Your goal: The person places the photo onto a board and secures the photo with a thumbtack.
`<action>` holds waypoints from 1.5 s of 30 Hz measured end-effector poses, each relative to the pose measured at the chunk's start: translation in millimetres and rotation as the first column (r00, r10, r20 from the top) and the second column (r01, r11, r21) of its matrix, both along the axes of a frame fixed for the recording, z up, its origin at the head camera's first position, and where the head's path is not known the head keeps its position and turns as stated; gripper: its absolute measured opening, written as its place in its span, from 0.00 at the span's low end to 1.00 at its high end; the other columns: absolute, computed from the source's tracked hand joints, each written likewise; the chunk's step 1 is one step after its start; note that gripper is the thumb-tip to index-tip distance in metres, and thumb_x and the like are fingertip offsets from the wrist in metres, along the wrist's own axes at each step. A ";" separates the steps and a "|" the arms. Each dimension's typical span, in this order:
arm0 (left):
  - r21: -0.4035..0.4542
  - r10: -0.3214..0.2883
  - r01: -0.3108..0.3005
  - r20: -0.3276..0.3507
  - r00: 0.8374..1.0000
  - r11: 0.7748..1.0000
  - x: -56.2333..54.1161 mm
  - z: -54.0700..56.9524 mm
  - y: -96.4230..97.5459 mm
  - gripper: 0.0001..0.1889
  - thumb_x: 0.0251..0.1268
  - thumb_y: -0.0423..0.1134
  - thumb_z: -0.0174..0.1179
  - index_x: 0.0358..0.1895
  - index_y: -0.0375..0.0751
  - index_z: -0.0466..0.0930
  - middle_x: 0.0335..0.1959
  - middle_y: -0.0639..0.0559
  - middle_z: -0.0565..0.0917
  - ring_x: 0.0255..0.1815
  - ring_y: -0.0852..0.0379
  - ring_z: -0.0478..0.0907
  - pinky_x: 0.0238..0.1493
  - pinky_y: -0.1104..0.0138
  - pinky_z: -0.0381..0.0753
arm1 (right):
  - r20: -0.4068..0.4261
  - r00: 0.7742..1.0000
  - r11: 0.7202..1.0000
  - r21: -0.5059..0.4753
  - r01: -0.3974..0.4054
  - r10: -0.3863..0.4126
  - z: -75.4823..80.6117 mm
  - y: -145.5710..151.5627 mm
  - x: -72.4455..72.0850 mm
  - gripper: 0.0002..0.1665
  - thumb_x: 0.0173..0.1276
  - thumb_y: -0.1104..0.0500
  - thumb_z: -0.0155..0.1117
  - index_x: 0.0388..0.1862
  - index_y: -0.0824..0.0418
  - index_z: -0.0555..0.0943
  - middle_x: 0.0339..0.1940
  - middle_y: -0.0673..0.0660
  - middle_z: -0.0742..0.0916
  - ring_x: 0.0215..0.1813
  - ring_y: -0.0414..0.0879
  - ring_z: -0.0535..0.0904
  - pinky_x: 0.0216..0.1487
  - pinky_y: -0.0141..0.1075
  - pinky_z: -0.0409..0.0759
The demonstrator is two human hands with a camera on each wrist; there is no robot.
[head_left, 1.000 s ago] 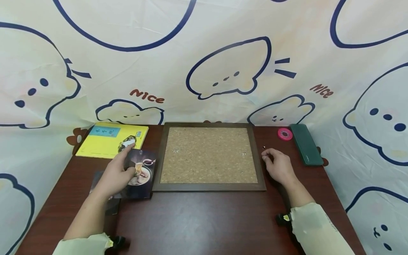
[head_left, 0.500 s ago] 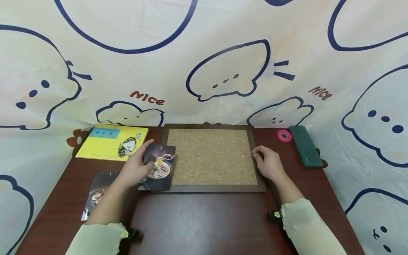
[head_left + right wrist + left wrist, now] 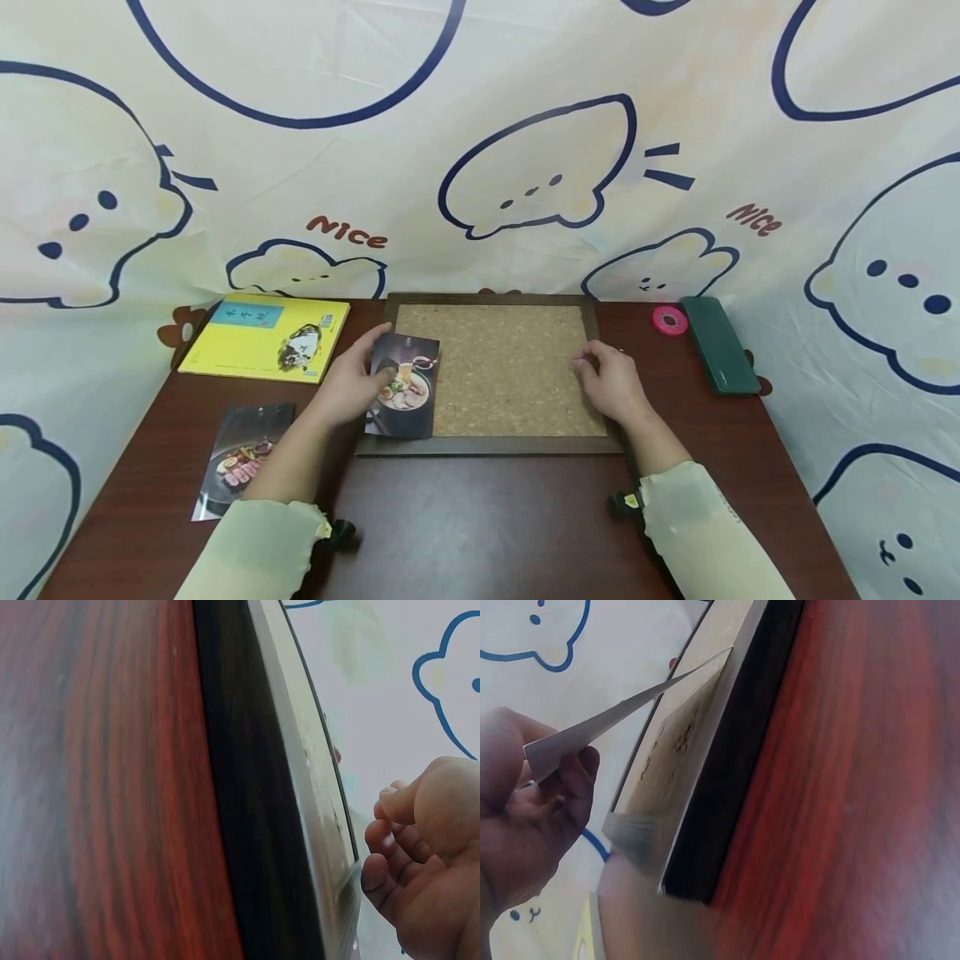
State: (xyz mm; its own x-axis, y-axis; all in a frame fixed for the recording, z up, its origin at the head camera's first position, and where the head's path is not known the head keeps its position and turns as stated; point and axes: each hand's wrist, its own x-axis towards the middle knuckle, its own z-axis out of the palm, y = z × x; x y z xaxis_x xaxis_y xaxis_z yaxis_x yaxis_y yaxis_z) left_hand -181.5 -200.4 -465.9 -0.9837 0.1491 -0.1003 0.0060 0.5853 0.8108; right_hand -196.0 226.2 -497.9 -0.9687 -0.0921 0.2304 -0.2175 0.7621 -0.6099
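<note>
A photo card (image 3: 405, 387) of a noodle bowl overlaps the left part of the framed cork board (image 3: 510, 392). My left hand (image 3: 351, 382) pinches it at its left edge, thumb on the printed face. Seen edge-on in the left wrist view, the card (image 3: 592, 731) tilts with its far end low over the board. Above the board's right side hovers my right hand (image 3: 611, 383), thumb and forefinger brought together, other fingers curled. I cannot tell whether something small is between those fingertips.
A second food photo (image 3: 243, 458) lies at the left, partly behind the left forearm. A yellow book (image 3: 262, 337) is at the back left. A pink tape roll (image 3: 670, 321) and a green box (image 3: 720, 346) occupy the back right, before a printed cloth wall (image 3: 510, 67).
The noodle photo has moved right with my left hand, from beside the frame to over the board, uncovering the second photo. My right hand has moved left from the table over the board.
</note>
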 end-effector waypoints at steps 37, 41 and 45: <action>-0.017 -0.019 0.020 0.033 0.999 1.000 -55.4 -28.4 54.1 0.44 0.69 0.38 0.67 0.83 0.44 0.53 0.76 0.27 0.65 0.73 0.30 0.67 0.61 0.41 0.75 | 0.173 0.978 0.994 -0.029 -0.110 0.113 12.0 -97.6 -36.1 0.08 0.78 0.58 0.60 0.48 0.56 0.85 0.48 0.54 0.89 0.50 0.49 0.84 0.54 0.46 0.82; -0.073 0.001 -0.001 0.008 1.000 0.997 -55.6 -29.5 59.3 0.43 0.66 0.38 0.69 0.81 0.43 0.56 0.73 0.28 0.69 0.69 0.31 0.71 0.61 0.41 0.76 | 0.179 0.976 0.992 -0.039 -0.118 0.123 14.2 -107.8 -38.7 0.08 0.78 0.58 0.60 0.48 0.55 0.85 0.46 0.53 0.88 0.48 0.48 0.84 0.54 0.46 0.82; -0.112 0.003 -0.003 0.001 1.000 0.994 -58.3 -31.6 63.1 0.42 0.64 0.39 0.72 0.79 0.43 0.60 0.70 0.31 0.73 0.65 0.33 0.75 0.60 0.42 0.76 | 0.190 0.972 0.990 -0.057 -0.132 0.141 16.9 -115.6 -42.2 0.07 0.78 0.59 0.60 0.48 0.55 0.84 0.44 0.52 0.88 0.47 0.48 0.83 0.53 0.45 0.82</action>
